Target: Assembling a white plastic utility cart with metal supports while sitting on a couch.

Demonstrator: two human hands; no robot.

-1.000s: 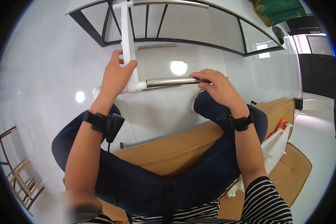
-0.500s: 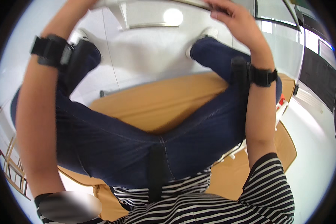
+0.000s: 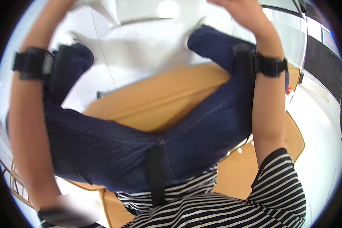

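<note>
Both my arms reach forward past my knees to the upper edge of the head view. Only the wrist end of my left hand (image 3: pixel 65 3) shows at the upper left; its fingers are cut off. At the upper right, the back of my right hand (image 3: pixel 242 13) and a bit of its thumb side are visible, with the fingertips beyond the edge. Whether either hand holds anything is hidden. A black strap with a device, the left one (image 3: pixel 34 64) and the right one (image 3: pixel 270 65), wraps each forearm near the wrist.
I sit on a tan padded seat (image 3: pixel 155 95), my legs in dark blue jeans (image 3: pixel 102 148) spread apart. Ahead on the white floor (image 3: pixel 136 45) stands a white support leg (image 3: pixel 105 13) with a base bar (image 3: pixel 146 19). A brown-framed rack or chair (image 3: pixel 17 186) is at the far left.
Both hands have shifted further out past the upper edge. The tabletop-like edge and the dark thing by my right fingers have left the view. My left forearm has moved leftward.
</note>
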